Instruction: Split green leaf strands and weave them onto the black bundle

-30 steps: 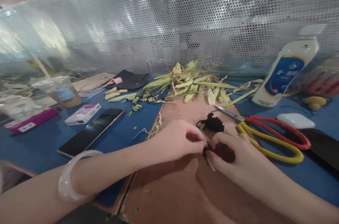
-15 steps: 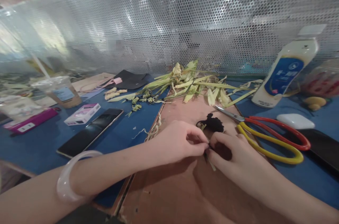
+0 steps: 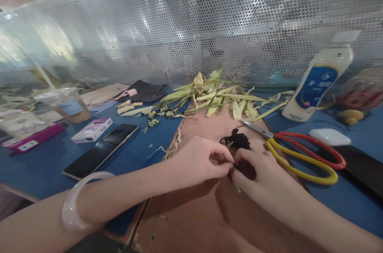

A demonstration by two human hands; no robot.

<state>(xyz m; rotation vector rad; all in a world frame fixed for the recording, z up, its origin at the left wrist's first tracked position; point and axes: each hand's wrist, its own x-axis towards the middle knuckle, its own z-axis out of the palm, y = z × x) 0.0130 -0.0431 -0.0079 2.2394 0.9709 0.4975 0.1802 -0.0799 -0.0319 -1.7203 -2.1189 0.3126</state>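
My left hand (image 3: 206,159) and my right hand (image 3: 257,171) meet fingertip to fingertip over the brown board (image 3: 185,221). Both are closed in a pinch around a thin dark strand (image 3: 235,166), mostly hidden by the fingers. A pale stalk end (image 3: 237,187) pokes out below my right fingertips. Just beyond the hands lies a black crumpled, textile-like piece (image 3: 239,139) with a bit of pale green stem at its left side. To the right of my right hand rest scissors (image 3: 271,135) with one red and one yellow handle, their blades pointing away and left.
Pale green husks and stalks (image 3: 214,97) are heaped at the back. On the right stand a white bottle (image 3: 317,81), a white case (image 3: 330,136) and a dark phone-like slab (image 3: 362,169). Leftward are a phone (image 3: 101,151), a small box (image 3: 92,130) and a plastic cup (image 3: 72,105).
The whole view has shifted slightly, moving things on the right a little leftward. Both hands keep the same pinch at nearly the same spot.
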